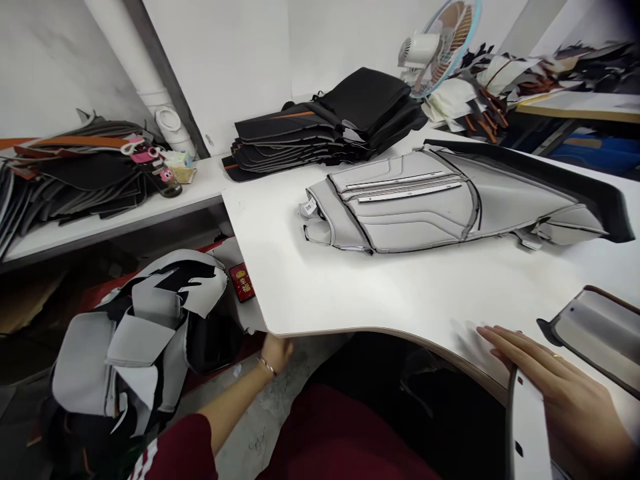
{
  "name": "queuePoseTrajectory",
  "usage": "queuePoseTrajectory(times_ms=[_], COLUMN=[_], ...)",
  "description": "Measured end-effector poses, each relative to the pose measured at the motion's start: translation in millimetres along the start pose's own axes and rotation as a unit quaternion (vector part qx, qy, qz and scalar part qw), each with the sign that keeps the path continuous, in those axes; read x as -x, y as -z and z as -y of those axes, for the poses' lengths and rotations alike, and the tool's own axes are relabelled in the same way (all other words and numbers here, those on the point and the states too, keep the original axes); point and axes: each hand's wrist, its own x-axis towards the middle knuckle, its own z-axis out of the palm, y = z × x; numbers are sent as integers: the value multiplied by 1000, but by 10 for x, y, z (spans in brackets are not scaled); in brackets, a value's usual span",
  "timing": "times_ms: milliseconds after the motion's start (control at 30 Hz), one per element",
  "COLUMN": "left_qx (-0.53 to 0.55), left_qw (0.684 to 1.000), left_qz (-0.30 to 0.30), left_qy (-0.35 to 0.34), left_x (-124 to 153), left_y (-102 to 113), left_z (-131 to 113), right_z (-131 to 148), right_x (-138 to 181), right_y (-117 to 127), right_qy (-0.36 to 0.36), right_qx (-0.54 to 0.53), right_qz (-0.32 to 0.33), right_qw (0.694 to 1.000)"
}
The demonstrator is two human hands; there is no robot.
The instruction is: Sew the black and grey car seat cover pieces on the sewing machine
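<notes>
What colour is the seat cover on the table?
The seat cover is light grey, black-edged, best seen in the head view.

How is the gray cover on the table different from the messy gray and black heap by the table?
The gray cover lies spread out on the white table, while the heap sits lower, beside the table's edge. The gray cover looks neat, with shiny strips; the heap is crumpled, loose pieces. Both have gray material with dark edges.

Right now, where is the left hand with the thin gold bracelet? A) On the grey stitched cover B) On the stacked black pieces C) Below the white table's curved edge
C. The left hand shows just below the curved edge of the white table.
</notes>
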Motion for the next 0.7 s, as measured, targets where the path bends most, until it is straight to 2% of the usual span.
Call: queuePoseTrajectory(times_ms=[100, 200, 333, 467, 500, 567, 633, 700], left_qx=[61, 145, 227, 162, 142, 136, 158, 161], left_qw=[991, 965, 892, 777, 754, 723, 700, 688], left_qz=[37, 39, 4, 64, 63, 24, -11, -2], left_qy=[-110, -217, -392, -605, -638, -677, -696, -708], left_x=[294, 297, 28, -174, -201, -249, -317, -409], left_y=[-373, -416, -45, 380, 471, 645, 815, 964], left_z=[-386, -889, -1667, -2317, -2428, -2588, -2698, -2798], right_z=[-15, 5, 38, 8, -4, -26, -51, -86], right_x=[44, 65, 41, -3, -9, -13, -1, 25], right_y=[-16, -20, -9, -9, -12, -20, -30, -37], right_qy=[-3, -11, -12, -5, 3, 26, 25, 5], right_qx=[3, -8, -29, -33, -30, -21, -15, -12], right_qz=[8, 4, -12, -29, -41, -63, -83, -100], right_qw=[1000, 1000, 999, 999, 999, 997, 996, 995])
